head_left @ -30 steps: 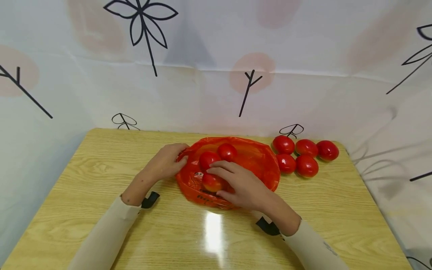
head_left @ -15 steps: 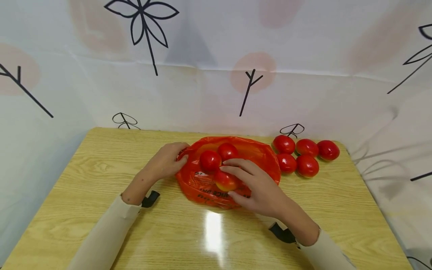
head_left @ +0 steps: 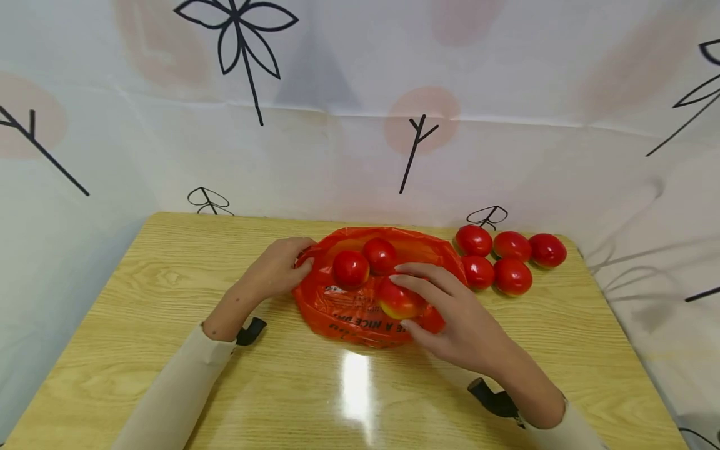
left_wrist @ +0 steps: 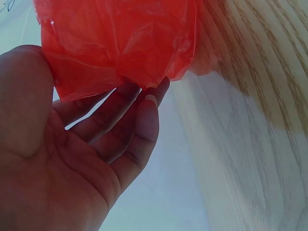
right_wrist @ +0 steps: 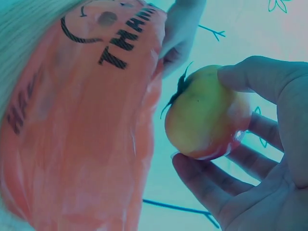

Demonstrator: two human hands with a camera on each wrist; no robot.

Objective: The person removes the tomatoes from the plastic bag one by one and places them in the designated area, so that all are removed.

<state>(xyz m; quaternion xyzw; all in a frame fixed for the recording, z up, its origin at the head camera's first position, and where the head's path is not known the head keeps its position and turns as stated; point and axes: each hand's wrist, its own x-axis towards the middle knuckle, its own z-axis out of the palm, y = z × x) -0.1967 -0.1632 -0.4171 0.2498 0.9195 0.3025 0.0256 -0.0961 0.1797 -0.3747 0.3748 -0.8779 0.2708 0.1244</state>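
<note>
An orange-red plastic bag (head_left: 349, 319) with black printed letters lies spread with its mouth up in the middle of the table. My left hand (head_left: 275, 270) grips its left rim; the left wrist view has the thin plastic (left_wrist: 120, 53) between thumb and fingers. Over the bag's right half, my right hand (head_left: 464, 325) holds a red tomato (head_left: 400, 299) with a yellow underside. In the right wrist view, thumb and fingers pinch that tomato (right_wrist: 207, 113), green leaves at its stem end, just off the bag's mouth. Two red tomatoes, one left (head_left: 351, 269) and one behind (head_left: 380, 255), sit inside the bag.
Several more red tomatoes (head_left: 512, 277) are grouped on the wooden table (head_left: 197, 281) to the right of the bag, close against its rim. Behind the table hangs a pale cloth (head_left: 337, 156) with flower and twig drawings.
My right hand has shifted to the right with the tomato, from the bag's left part to over its right part. The left hand keeps its grip on the rim.
</note>
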